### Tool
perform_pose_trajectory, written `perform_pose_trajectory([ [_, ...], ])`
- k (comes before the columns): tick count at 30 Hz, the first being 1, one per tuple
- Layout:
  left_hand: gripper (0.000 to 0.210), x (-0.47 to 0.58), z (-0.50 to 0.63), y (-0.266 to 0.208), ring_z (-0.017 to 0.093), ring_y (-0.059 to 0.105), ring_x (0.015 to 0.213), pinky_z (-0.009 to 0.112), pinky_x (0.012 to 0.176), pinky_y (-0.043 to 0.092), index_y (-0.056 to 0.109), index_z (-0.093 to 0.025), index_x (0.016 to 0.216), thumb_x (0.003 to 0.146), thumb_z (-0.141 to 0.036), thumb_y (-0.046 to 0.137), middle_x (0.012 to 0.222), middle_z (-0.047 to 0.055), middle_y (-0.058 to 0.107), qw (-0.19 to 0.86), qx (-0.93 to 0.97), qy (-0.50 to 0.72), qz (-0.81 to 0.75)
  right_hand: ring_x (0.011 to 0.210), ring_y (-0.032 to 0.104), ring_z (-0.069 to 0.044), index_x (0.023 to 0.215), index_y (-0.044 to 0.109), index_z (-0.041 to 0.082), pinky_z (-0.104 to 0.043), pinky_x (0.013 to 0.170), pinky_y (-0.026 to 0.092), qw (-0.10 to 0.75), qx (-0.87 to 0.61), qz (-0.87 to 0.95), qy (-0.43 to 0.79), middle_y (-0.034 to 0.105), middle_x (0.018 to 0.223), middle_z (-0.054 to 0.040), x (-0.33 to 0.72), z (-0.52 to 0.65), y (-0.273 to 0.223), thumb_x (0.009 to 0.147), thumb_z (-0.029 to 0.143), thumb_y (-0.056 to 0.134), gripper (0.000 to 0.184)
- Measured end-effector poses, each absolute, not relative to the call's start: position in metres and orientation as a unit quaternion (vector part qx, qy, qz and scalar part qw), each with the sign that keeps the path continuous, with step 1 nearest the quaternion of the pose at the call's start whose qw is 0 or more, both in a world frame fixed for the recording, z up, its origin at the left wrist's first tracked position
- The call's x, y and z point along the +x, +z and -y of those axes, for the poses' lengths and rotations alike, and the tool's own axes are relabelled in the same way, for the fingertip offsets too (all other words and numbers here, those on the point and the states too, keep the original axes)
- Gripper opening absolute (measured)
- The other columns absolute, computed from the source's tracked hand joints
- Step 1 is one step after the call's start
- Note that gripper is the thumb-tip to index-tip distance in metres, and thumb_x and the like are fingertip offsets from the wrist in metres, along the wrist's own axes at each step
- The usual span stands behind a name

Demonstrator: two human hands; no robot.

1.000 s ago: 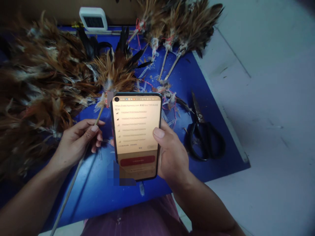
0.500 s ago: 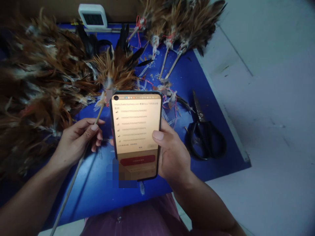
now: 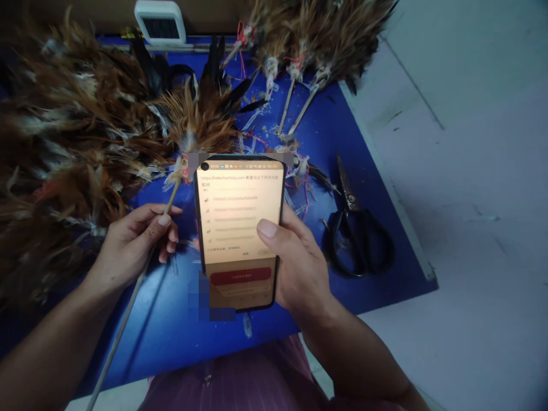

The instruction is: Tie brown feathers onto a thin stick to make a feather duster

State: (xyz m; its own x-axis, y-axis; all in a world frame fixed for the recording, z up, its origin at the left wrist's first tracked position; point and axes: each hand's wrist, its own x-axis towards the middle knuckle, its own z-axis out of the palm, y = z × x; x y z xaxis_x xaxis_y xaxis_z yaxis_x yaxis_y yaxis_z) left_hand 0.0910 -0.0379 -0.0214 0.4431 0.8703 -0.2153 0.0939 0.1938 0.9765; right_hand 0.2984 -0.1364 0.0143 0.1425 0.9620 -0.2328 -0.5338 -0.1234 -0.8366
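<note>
In my right hand (image 3: 299, 257) is a smartphone (image 3: 237, 228), held upright above the table with its lit screen facing me. The thumb lies over the lower right of a list on the screen; the other fingers are mostly hidden behind the phone. My left hand (image 3: 137, 237) pinches the thin stick of a feather duster (image 3: 171, 200) between thumb and fingers. Its brown and black feather head (image 3: 201, 120) rests on the table beyond the phone, and the stick's lower end slants toward me past the table's front edge.
Brown feathers (image 3: 85, 125) are heaped on the left of the blue table (image 3: 342, 131). Several tied feather bundles (image 3: 317, 40) lie at the back right. Black-handled scissors (image 3: 359, 240) lie right of the phone. A white-framed digital display (image 3: 160, 24) stands at the back.
The list on the phone screen has scrolled up slightly, and my right thumb has shifted a little up and left. My left hand keeps its hold on the stick.
</note>
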Motion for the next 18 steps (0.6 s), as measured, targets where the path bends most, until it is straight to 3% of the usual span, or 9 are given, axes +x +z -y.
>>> perform_pose_trajectory([
  [18,0.024,0.0935,0.0377,-0.0192,0.009,0.054,0.042,0.017,0.033,0.045,0.071,-0.015,0.096,0.081,-0.033,0.071,0.057,0.0,0.062,0.639,0.559,0.309,-0.428,0.116,0.059,-0.03,0.116,0.062,0.026,-0.048,0.093,0.053,0.611,-0.428,0.249,0.617,0.07,0.107,-0.0045,0.3,0.1364,0.015,0.082,0.052,0.055,0.044],
])
